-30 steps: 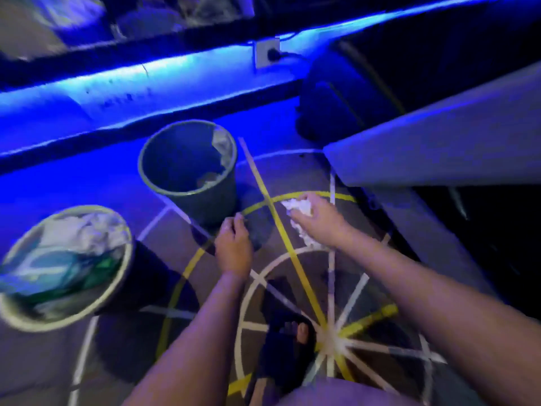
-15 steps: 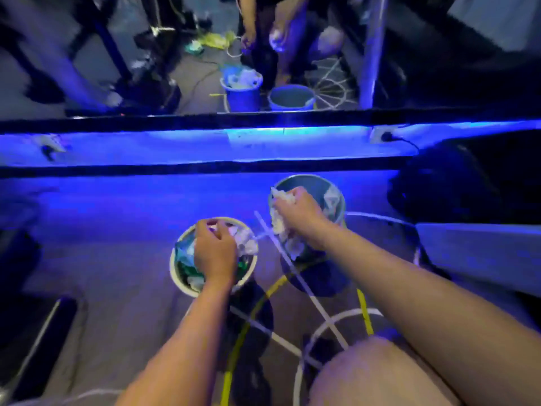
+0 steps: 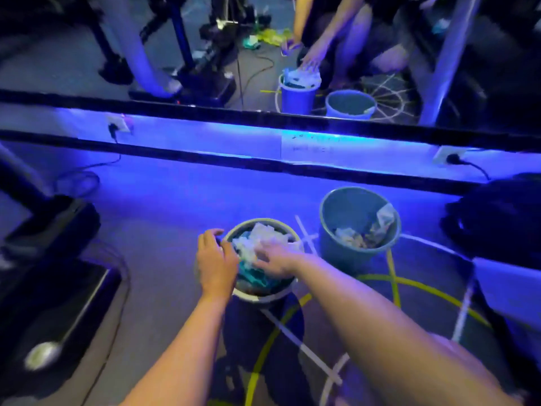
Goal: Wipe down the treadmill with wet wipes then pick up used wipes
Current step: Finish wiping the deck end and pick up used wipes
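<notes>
Now the left hand [image 3: 216, 260] grips the bucket [image 3: 263, 297] rim, apparently steadying it, as the right hand [image 3: 276, 259], fingers straight, presses wipes [image 3: 257, 235] inside.

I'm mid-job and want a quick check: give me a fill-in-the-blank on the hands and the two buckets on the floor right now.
1. The left hand touches the nearer bucket at its ____.
2. The right hand reaches onto a heap of white ____ in that bucket.
3. The farther bucket holds ____ wipes than the nearer one.
Missing words: rim; wipes; fewer.
</notes>
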Motion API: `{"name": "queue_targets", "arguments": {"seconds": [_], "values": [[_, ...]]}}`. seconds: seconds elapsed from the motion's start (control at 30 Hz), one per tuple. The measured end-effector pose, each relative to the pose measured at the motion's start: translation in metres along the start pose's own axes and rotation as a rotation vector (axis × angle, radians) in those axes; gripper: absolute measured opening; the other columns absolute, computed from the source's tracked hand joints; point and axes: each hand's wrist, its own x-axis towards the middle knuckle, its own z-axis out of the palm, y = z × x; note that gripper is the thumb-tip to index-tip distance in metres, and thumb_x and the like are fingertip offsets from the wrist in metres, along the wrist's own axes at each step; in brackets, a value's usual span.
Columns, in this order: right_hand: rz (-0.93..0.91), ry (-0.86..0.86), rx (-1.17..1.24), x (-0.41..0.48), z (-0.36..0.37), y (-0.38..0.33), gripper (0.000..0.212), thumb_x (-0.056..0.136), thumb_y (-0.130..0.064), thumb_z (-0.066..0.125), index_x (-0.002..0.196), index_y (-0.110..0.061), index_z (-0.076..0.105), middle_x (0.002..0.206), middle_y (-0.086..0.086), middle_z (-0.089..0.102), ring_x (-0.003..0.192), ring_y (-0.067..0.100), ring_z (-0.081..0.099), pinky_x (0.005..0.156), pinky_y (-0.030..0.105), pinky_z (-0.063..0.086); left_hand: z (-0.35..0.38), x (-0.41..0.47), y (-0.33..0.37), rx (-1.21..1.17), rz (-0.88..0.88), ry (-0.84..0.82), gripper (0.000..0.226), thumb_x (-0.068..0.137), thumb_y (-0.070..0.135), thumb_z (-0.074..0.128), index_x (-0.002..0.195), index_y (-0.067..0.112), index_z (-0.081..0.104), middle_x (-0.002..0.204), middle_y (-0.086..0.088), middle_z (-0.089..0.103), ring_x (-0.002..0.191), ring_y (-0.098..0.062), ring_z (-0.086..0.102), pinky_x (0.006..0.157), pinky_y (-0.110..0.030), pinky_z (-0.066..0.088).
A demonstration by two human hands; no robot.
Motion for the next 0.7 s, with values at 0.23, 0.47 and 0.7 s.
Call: {"name": "queue_targets", "arguments": {"seconds": [0.23,0.47,0.7], "values": [[0.004,0.266,0.704,-0.042,-0.06,0.031,0.06,0.097,0.0,0.045,0.152,-0.023,0.044,0.153,0.004,0.047,0.116,0.014,0.056,0.105,0.032,0.044,0.024,-0.003,0.04,-0.068,-0.041,-0.111,0.022,0.097,0.009,0.053,0.117,0.012,0.061,0.117,-0.009,0.062,0.097,-0.034,0.061,0.081,-0.041,0.047],[0.296,0.64,0.868,-0.175,-0.104,0.17,0.044,0.099,-0.001,0.048,0.139,-0.014,0.058,0.129,0.003,0.065,0.11,0.018,0.061,0.092,0.024,0.051,0.111,-0.035,0.172,-0.202,0.342,-0.36,0.035,0.097,0.039,0.046,0.102,0.012,0.067,0.086,-0.011,0.069,0.08,-0.035,0.065,0.067,-0.037,0.04],[0.823,1.134,1.13,-0.397,0.056,0.277,0.031,0.1,-0.014,0.053,0.073,-0.019,0.068,0.073,0.008,0.07,0.061,0.009,0.064,0.06,0.024,0.05,0.209,-0.262,0.325,-0.309,0.889,-1.124,0.07,0.092,0.069,0.038,0.068,0.007,0.06,0.054,-0.006,0.052,0.059,-0.024,0.052,0.059,-0.041,0.034]]}}
